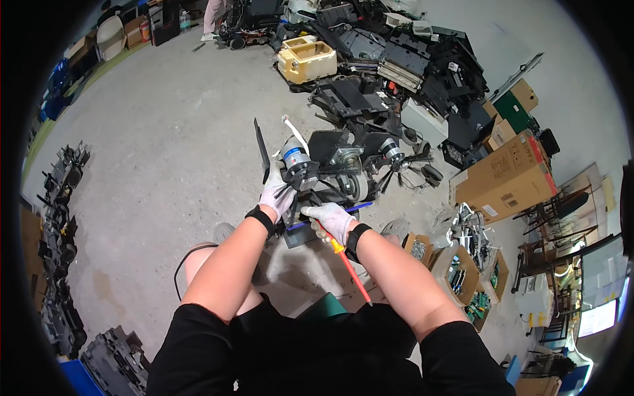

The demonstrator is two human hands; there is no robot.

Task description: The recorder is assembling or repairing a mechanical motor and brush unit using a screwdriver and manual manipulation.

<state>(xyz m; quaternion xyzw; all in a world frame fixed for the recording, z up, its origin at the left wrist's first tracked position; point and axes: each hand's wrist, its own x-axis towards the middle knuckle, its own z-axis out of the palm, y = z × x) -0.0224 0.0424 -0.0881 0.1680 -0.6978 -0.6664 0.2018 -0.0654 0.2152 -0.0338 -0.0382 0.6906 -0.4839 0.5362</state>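
Observation:
My left hand (276, 193), in a white glove, is closed at the side of a silver motor (296, 156) with black brush bristles round its base. Part of its fingers is hidden behind the motor. The motor sits at the left of a black wheeled machine base (323, 148), from which a white cable (295, 132) sticks up. Close to the bristles, my gloved right hand (332, 221) wraps round a screwdriver (347, 264) with a red and yellow body; its thin end points back toward my lap. A second motor with bristles (393, 155) is on the base's right side.
Beyond the base rises a heap of black machine parts (396, 53) with a yellowish plastic housing (307, 61). Cardboard boxes (505, 175) and open boxes of small parts (456, 270) stand at the right. A row of black modules (59, 244) lines the left.

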